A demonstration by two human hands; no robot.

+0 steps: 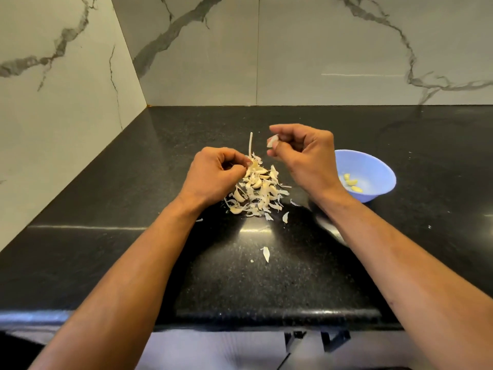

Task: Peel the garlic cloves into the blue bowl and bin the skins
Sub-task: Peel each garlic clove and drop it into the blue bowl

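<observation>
The wall (320,49) fills the upper half of the frame: smooth pale marble-look slabs with grey veins, meeting at a corner in the upper left. Below it your counter (106,263) spreads across the middle, black polished stone flecked with white, glossy enough to mirror the light, with a rounded front edge near the bottom. Under that edge a dark bracket and a pale front show at bottom centre, too cut off to identify.

Your forearms enter from both lower corners. Your left hand (213,172), centre frame, rests at the pile (256,188) with fingers curled, pinching a piece at the pile's upper left edge; whether that is a clove or skin is hard to make out. Your right hand (306,153), just right of centre and raised above the counter, has its fingers curled and pinches a clove (272,141) at the fingertips, pale with papery skin on it.

The bowl (373,169), a round, smooth light-blue plastic one, sits at centre right, partly hidden behind your right wrist. A few peeled yellowish cloves (352,182) lie inside.

The pile is a loose heap of curved cream cloves and thin flaky skins, with a dry stalk (250,142) standing up at its top. Stray skin flakes (266,253) lie below it toward the frame's centre.
</observation>
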